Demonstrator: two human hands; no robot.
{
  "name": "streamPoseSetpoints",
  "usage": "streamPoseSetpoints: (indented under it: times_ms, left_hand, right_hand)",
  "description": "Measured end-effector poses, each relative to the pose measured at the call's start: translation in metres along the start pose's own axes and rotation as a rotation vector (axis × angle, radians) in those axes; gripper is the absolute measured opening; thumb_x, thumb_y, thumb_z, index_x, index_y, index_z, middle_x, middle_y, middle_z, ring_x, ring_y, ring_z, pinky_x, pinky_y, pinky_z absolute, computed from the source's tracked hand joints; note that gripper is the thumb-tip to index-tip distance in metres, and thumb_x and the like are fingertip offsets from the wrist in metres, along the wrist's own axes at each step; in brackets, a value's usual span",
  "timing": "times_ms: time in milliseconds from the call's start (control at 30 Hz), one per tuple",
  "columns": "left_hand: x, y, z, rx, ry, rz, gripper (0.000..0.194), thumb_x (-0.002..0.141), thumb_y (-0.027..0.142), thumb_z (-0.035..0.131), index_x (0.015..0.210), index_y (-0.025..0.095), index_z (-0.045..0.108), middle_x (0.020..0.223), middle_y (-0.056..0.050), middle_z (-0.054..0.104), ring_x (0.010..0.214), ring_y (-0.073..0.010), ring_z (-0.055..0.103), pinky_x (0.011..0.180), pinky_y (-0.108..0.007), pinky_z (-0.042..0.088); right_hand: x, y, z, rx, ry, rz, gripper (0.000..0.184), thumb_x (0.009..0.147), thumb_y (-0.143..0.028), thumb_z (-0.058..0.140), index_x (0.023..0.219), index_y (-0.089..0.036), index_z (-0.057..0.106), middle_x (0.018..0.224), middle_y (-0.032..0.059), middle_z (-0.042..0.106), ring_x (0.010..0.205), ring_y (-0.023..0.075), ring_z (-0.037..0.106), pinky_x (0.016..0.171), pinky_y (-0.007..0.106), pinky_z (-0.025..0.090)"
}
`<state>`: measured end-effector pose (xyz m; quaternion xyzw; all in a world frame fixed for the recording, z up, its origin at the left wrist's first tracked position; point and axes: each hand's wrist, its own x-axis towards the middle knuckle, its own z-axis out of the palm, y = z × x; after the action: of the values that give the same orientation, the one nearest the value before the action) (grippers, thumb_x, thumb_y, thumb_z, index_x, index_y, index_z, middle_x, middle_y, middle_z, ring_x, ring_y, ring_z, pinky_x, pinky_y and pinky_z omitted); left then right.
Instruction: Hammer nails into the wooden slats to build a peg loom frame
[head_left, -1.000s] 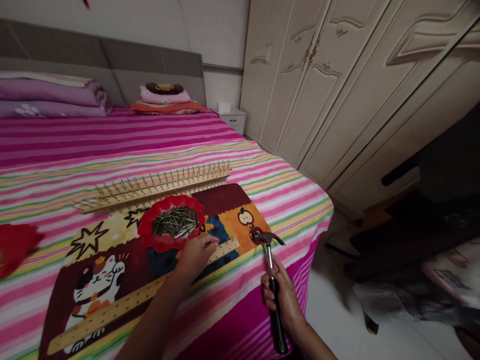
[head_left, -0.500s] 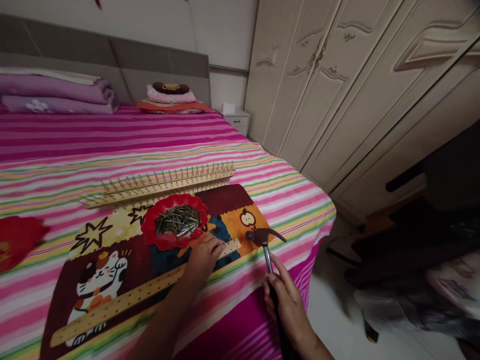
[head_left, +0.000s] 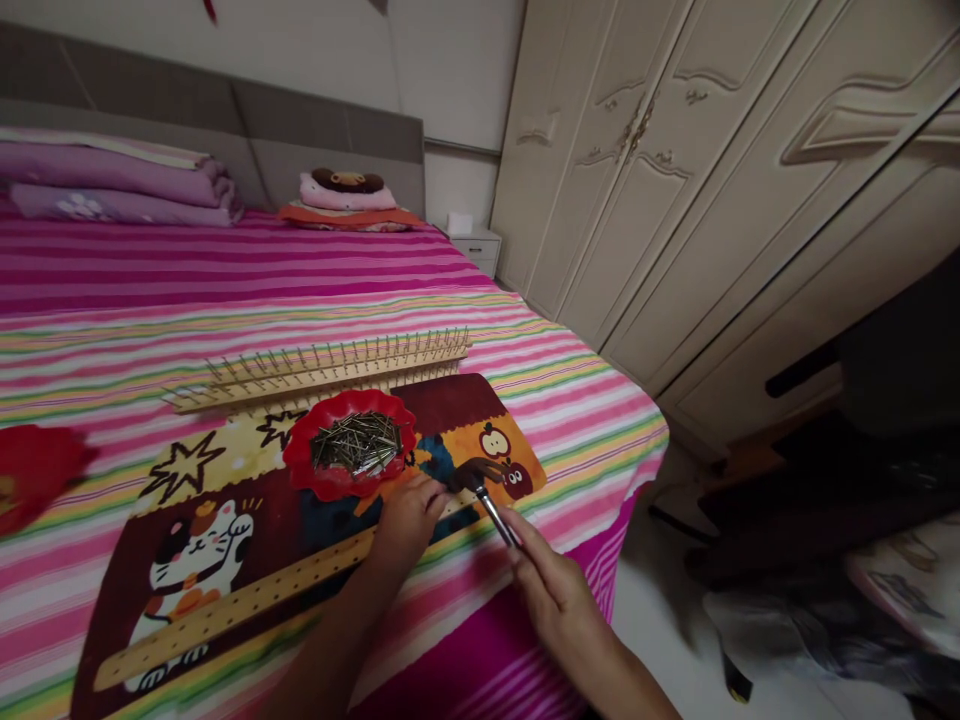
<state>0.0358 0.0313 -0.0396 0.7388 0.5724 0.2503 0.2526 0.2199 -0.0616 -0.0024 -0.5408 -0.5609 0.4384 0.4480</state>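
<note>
My right hand [head_left: 551, 580] grips a claw hammer [head_left: 499, 515] by its handle. The dark hammer head is right beside the fingertips of my left hand [head_left: 409, 515], over the right end of a long wooden strip [head_left: 247, 605] dotted with small holes. My left fingers are pinched together at the strip, on what seems to be a nail, mostly hidden by the fingers and hammer. Just behind that hand stands a red scalloped bowl [head_left: 300, 470] heaped with loose nails [head_left: 360, 442]. Strip and bowl rest on a patterned mat [head_left: 345, 520] with a cat picture.
Beyond the bowl lie wooden strips [head_left: 330, 375] with rows of nails sticking up. Another red object [head_left: 37, 475] is at the left edge. The striped bed [head_left: 592, 430] drops off on the right, towards a wardrobe [head_left: 600, 180]. Folded bedding [head_left: 120, 185] sits by the headboard.
My right hand has swung the hammer left and slightly down, bringing its head from right of the strip's end to my left fingertips. My left hand has stayed nearly in place.
</note>
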Motion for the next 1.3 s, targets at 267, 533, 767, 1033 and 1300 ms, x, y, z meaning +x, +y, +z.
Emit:
streamPoseSetpoints:
  times_ms: [267,533,767,1033,1300]
  left_hand:
    - [-0.007,0.003,-0.014,-0.082,0.029,-0.060,0.019,0.077,0.027,0.049,0.084,0.020,0.065,0.082,-0.003,0.063,0.073,-0.0147,0.058,0.069,-0.026,0.044]
    - [0.011,-0.031,-0.079,0.346,0.132,-0.287,0.017,0.078,0.021,0.047,0.081,0.021,0.064,0.088,-0.003,0.064,0.079,-0.0157,0.057,0.070,-0.025,0.041]
    - [0.035,-0.037,-0.063,0.459,0.060,-0.211,0.020,0.076,0.028,0.052,0.089,0.022,0.066,0.088,-0.004,0.061,0.085,-0.0170,0.055,0.075,-0.025,0.041]
    - [0.044,-0.054,-0.079,0.492,0.009,-0.211,0.026,0.080,0.025,0.043,0.087,0.023,0.069,0.091,-0.006,0.062,0.089,-0.0181,0.057,0.078,-0.026,0.041]
    - [0.051,-0.075,-0.107,0.541,0.012,-0.224,0.026,0.075,0.022,0.048,0.091,0.022,0.069,0.094,-0.004,0.064,0.082,-0.0165,0.059,0.075,-0.025,0.043]
  right_hand:
    - [-0.002,0.038,0.001,0.474,0.368,0.367,0.059,0.074,-0.042,0.063,0.129,-0.030,0.046,0.053,-0.0092,0.050,0.034,0.0055,0.037,0.029,0.013,0.026]
    - [-0.004,0.078,0.004,0.750,0.359,0.400,0.060,0.072,-0.040,0.068,0.125,-0.029,0.043,0.053,-0.0101,0.053,0.032,0.0051,0.039,0.026,0.010,0.028]
    - [-0.002,0.082,0.004,0.767,0.360,0.399,0.055,0.074,-0.039,0.066,0.123,-0.029,0.043,0.052,-0.0098,0.054,0.032,0.0047,0.039,0.026,0.009,0.028]
    - [0.000,0.080,0.003,0.766,0.360,0.424,0.057,0.073,-0.038,0.066,0.124,-0.030,0.042,0.051,-0.0095,0.054,0.032,0.0045,0.038,0.026,0.009,0.028]
    - [0.001,0.080,0.003,0.756,0.352,0.450,0.061,0.073,-0.038,0.065,0.128,-0.031,0.040,0.051,-0.0102,0.052,0.031,0.0043,0.037,0.025,0.009,0.027]
